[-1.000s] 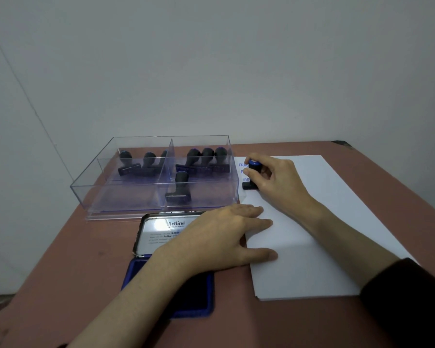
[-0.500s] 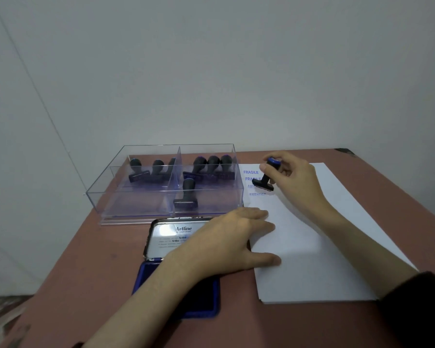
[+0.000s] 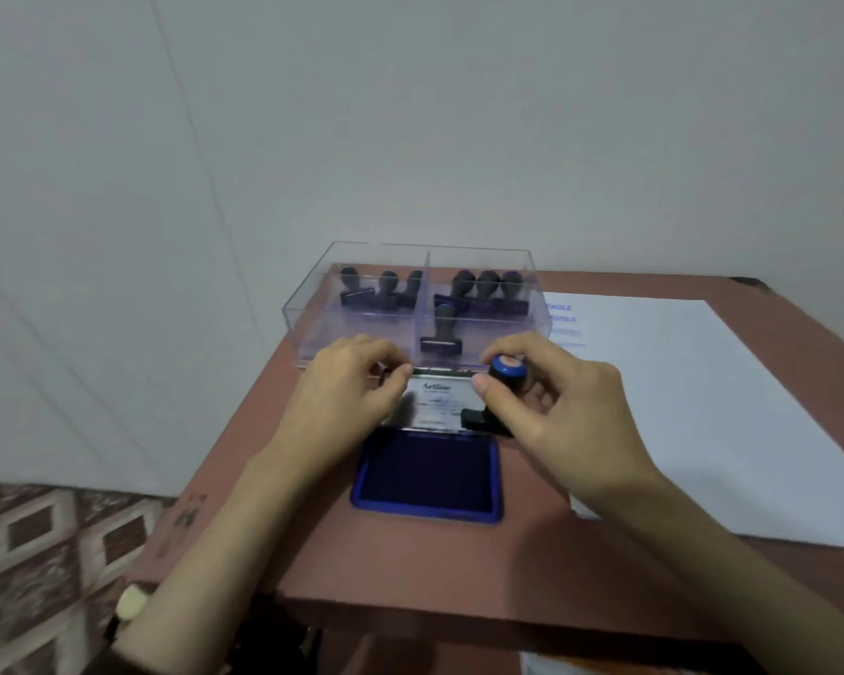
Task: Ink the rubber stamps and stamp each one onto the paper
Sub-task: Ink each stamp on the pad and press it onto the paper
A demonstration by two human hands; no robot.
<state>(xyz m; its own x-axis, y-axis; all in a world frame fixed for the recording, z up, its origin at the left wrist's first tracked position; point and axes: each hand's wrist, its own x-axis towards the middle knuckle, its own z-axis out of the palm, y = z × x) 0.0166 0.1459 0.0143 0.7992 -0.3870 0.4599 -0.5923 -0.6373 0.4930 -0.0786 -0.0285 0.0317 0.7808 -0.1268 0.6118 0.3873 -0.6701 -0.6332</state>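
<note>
Blue-capped black rubber stamp (image 3: 507,375): clamped in the grip of the right hand (image 3: 556,416), its base over the silver hinged lid (image 3: 434,404) at 12 o'clock of the blue ink pad (image 3: 427,472).

Left hand (image 3: 352,397): grip apparently pinched on the lid's far edge.

White paper sheet (image 3: 702,406): 3 o'clock of the pad on the reddish-brown desk (image 3: 410,567), with faint blue imprints.

Clear plastic box (image 3: 322,328) of black stamps: 12 o'clock.

Handling: draw the stamp toward 6 o'clock, seat its face flat on the ink, press evenly, lift straight.

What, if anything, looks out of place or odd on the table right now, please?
Nothing is spilled or damaged. On the paper, the lower imprints look much fainter than the two FRAGILE marks above them, perhaps under-inked.
</note>
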